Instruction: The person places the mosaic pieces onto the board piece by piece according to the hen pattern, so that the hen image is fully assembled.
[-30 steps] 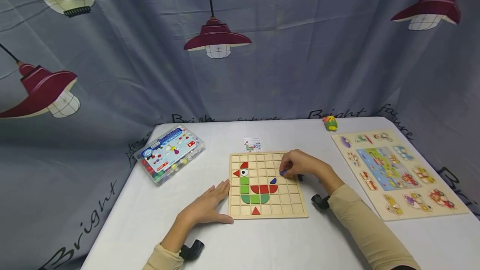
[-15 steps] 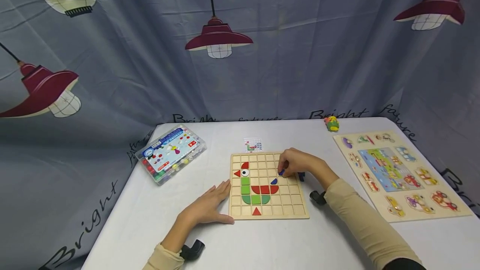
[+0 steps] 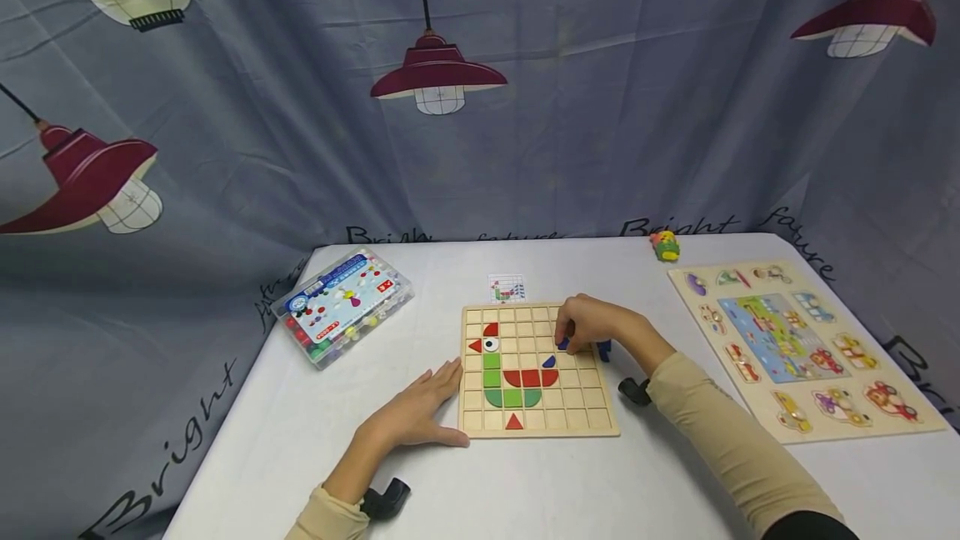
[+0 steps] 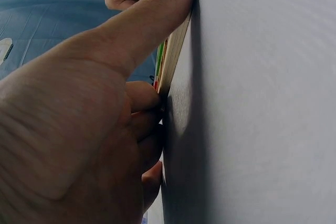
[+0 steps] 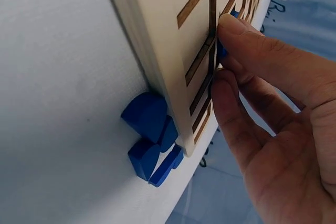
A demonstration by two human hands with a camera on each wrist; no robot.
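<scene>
My right hand [image 3: 592,322] pinches a small blue block [image 3: 562,344] between thumb and fingertips, low over the right part of a wooden grid board [image 3: 577,422]. In the right wrist view the fingers mostly hide that block [image 5: 222,51]. Another blue piece [image 3: 550,362] lies on the grid just left of the hand. Red and green pieces [image 3: 512,398] and a round eye piece [image 3: 491,344] form a bird-like shape there. With fingers outstretched, my left hand [image 3: 416,408] rests against the board's left edge, its thumb at the lower corner.
Several loose blue blocks [image 5: 146,116] lie beside the board's right edge. A picture card [image 3: 507,288] sits behind the board. At the left is a clear plastic box [image 3: 345,307], at the right a wooden puzzle [image 3: 757,407], and at the back a small toy figure [image 3: 664,246].
My right hand has shifted slightly left over the board with the blue block, showing more of the loose blue blocks beside it. The left hand stays in place.
</scene>
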